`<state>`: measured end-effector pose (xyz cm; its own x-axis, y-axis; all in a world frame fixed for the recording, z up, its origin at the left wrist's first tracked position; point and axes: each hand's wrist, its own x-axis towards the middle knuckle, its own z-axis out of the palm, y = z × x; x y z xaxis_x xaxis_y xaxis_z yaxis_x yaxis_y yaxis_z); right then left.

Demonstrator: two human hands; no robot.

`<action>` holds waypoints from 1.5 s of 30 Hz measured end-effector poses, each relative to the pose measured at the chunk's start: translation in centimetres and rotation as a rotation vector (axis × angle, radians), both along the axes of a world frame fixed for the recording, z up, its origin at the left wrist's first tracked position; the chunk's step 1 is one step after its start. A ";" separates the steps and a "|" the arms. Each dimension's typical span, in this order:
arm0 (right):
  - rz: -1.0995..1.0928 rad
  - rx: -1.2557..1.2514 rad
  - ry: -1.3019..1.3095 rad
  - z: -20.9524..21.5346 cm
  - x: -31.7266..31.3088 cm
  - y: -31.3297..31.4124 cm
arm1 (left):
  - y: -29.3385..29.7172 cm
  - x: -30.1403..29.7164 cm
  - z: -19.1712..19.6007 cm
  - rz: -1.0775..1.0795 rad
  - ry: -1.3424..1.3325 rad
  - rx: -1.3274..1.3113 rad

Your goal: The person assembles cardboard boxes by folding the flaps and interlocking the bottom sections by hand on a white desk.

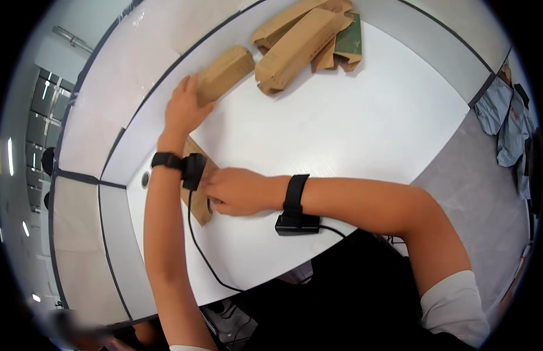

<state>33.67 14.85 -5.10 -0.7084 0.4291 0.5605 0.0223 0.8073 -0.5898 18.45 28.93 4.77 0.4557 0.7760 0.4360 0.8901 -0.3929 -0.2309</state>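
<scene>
My left hand (185, 111) spans the near left end of a long brown cardboard box (229, 71), with fingers along one side and thumb on the other. The box lies by the back-left wall of the white table. Closer to me, my right hand (239, 191) has its fingers curled at the side of another narrow brown cardboard box (198, 215). My left wrist and its black strap cover the middle of this second box. Its fingertips are partly hidden against the cardboard.
Several brown cardboard boxes (301, 51) lie piled at the back of the white table (336, 128), beside a green box (349, 44). Low pale partitions (444, 47) border the table. Grey bags (511, 126) hang at the right. A black cable (204, 257) trails from my left wrist.
</scene>
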 end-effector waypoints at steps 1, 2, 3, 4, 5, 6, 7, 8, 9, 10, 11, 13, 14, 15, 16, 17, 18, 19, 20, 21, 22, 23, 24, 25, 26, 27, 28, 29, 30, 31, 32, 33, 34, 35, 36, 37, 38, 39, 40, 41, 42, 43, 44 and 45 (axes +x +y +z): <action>0.021 -0.070 0.001 1.3 1.2 -0.4 | 1.0 1.2 -0.3 0.053 0.063 -0.019; 0.019 -0.075 0.046 1.5 1.9 -0.5 | 1.8 2.6 -0.3 0.036 0.068 -0.014; 0.007 -0.145 0.039 1.9 2.4 -0.5 | 2.4 3.7 -0.2 0.134 0.083 -0.080; -0.003 -0.215 0.032 2.3 2.8 -0.4 | 2.9 4.6 -0.2 0.235 0.098 -0.146; -0.010 -0.216 0.037 2.4 3.2 -0.3 | 3.0 4.9 0.1 0.199 0.064 -0.087; -0.035 -0.215 0.110 2.5 3.4 -0.3 | 3.2 4.9 0.6 0.193 0.069 -0.088; -0.057 -0.213 0.182 2.7 3.7 -0.3 | 3.2 4.8 1.2 0.202 0.026 -0.091; -0.058 -0.213 0.187 2.9 3.9 -0.3 | 2.9 4.8 1.9 0.214 -0.014 -0.093; -0.142 -0.256 0.321 3.2 3.8 -0.2 | 2.0 4.6 2.5 0.131 -0.087 -0.003; -0.223 -0.298 0.454 3.4 3.5 -0.1 | 0.9 4.2 3.3 0.135 -0.081 -0.003; -0.316 -0.296 0.569 3.4 3.2 0.0 | -0.7 3.4 4.0 0.040 -0.146 0.019; -0.384 -0.585 0.660 3.9 3.3 0.1 | -3.6 1.7 5.0 -0.169 -0.147 0.132; -0.460 -0.674 0.736 3.4 2.6 0.7 | -5.1 0.9 5.4 -0.286 -0.084 0.220; -0.413 -0.650 0.781 2.7 2.3 1.4 | -7.3 0.0 5.7 -0.210 -0.074 0.213; -0.349 -0.762 0.825 2.0 1.9 1.8 | -9.5 -0.7 5.6 -0.183 -0.090 0.261; -0.295 -0.881 0.866 1.7 1.6 2.2 | -11.1 -1.6 5.0 -0.176 -0.140 0.280; -0.219 -1.132 0.896 3.1 1.9 1.6 | -12.9 -2.7 4.7 -0.168 -0.189 0.305; -0.208 -1.139 0.883 3.4 1.6 1.1 | -14.7 -4.5 4.2 -0.148 -0.241 0.278; -0.137 -1.121 0.860 3.4 1.5 0.7 | -16.3 -6.5 3.6 -0.137 -0.246 0.280; -0.073 -1.098 0.837 3.6 1.4 0.2 | -17.7 -8.8 3.3 -0.075 -0.225 0.264; -0.075 -1.101 0.827 3.6 1.1 -0.1 | -19.0 -11.2 2.8 -0.013 -0.205 0.244; -0.077 -1.019 0.746 3.7 0.8 -0.3 | -20.5 -13.9 2.6 -0.003 -0.204 0.253; -0.081 -0.938 0.664 3.5 0.5 -0.2 | -21.8 -15.7 2.0 0.005 -0.205 0.261; -0.108 -0.848 0.555 2.6 0.1 0.5 | -22.9 -16.0 1.1 0.030 -0.255 0.315; -0.126 -0.850 0.551 1.6 -0.2 1.2 | -23.8 -16.3 0.4 0.049 -0.305 0.369; -0.103 -0.382 0.381 0.7 -0.4 1.9 | -24.8 -17.3 -0.5 0.136 -0.318 0.315; -0.074 0.078 0.195 0.0 -0.6 2.4 | -25.4 -18.7 -1.7 0.201 -0.309 0.263; 0.031 0.113 0.130 0.0 -1.2 2.2 | -26.7 -20.9 -2.2 0.272 -0.235 0.186; 0.132 0.144 0.060 -0.2 -1.7 1.8 | -27.6 -23.0 -2.7 0.340 -0.165 0.105; 0.111 0.140 -0.137 1.2 -1.3 0.8 | -28.3 -24.5 -2.7 0.340 -0.172 0.099; 0.111 0.135 -0.146 0.9 -1.5 0.8 | -28.9 -25.3 -2.5 0.413 -0.190 0.063; 0.026 0.114 -0.160 0.7 -1.8 0.9 | -29.1 -25.8 -2.7 0.485 -0.208 0.026; -0.059 0.095 -0.174 0.4 -2.1 0.9 | -28.8 -26.1 -3.3 0.484 -0.215 0.021; -0.180 0.154 -0.161 0.0 -2.7 0.5 | -29.1 -26.2 -3.6 0.516 -0.337 0.013; -0.233 0.143 -0.235 1.0 -2.8 0.3 | -29.5 -26.1 -3.5 0.552 -0.459 0.011; -0.334 0.162 -0.217 1.1 -2.9 0.1 | -29.4 -25.6 -3.9 0.609 -0.460 -0.111; -0.444 0.185 -0.204 0.8 -2.8 0.2 | -28.2 -23.8 -4.7 0.653 -0.469 -0.233; -0.466 0.124 -0.315 1.4 -3.0 0.6 | -27.6 -23.1 -5.8 0.632 -0.455 -0.269; -0.505 0.063 -0.437 1.5 -2.6 1.5 | -26.5 -20.5 -6.7 0.644 -0.396 -0.276; -0.604 0.092 -0.409 1.0 -2.4 1.8 | -26.0 -19.6 -7.2 0.601 -0.420 -0.268; -0.701 0.110 -0.380 0.9 -2.4 1.8 | -25.9 -18.8 -6.7 0.560 -0.459 -0.291; -0.740 0.116 -0.403 1.1 -2.3 1.5 | -26.4 -18.7 -6.4 0.553 -0.429 -0.291; -0.792 0.125 -0.436 1.3 -1.6 1.5 | -27.1 -17.5 -6.7 0.512 -0.452 -0.305; -0.861 0.174 -0.492 1.3 -1.1 1.7 | -27.6 -16.8 -7.1 0.461 -0.495 -0.332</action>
